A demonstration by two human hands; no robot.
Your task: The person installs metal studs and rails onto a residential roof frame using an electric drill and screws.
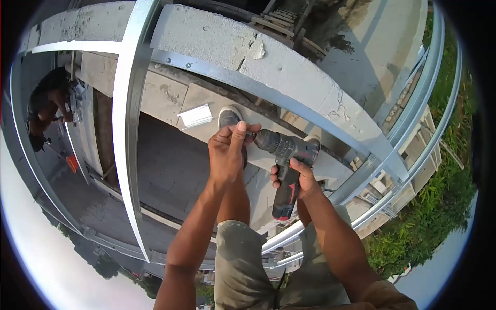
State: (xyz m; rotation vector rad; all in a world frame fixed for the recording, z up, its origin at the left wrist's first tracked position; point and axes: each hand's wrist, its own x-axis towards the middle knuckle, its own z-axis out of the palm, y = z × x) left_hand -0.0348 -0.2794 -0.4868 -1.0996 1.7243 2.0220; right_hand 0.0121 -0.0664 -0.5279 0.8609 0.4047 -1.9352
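A black and grey cordless drill [283, 146] with red trim lies across the middle of the head view, its chuck pointing left. My right hand [304, 178] is wrapped round its grip, above the battery. My left hand [227, 150] is at the front of the chuck, thumb and fingers pinched together. Whatever sits between those fingertips is too small and covered to name. Just beyond my left hand, a short white metal channel piece [196, 114] rests on the concrete ledge [155, 93] near my shoe [230, 114].
A tall metal stud [124, 103] rises at my left. In front runs a concrete beam [289, 67] edged by a metal track [222, 72]. Below the ledge lies a lower floor [165, 170]. Another person [49, 101] crouches at far left near an orange object [72, 163]. Metal rails [429, 139] curve along the right.
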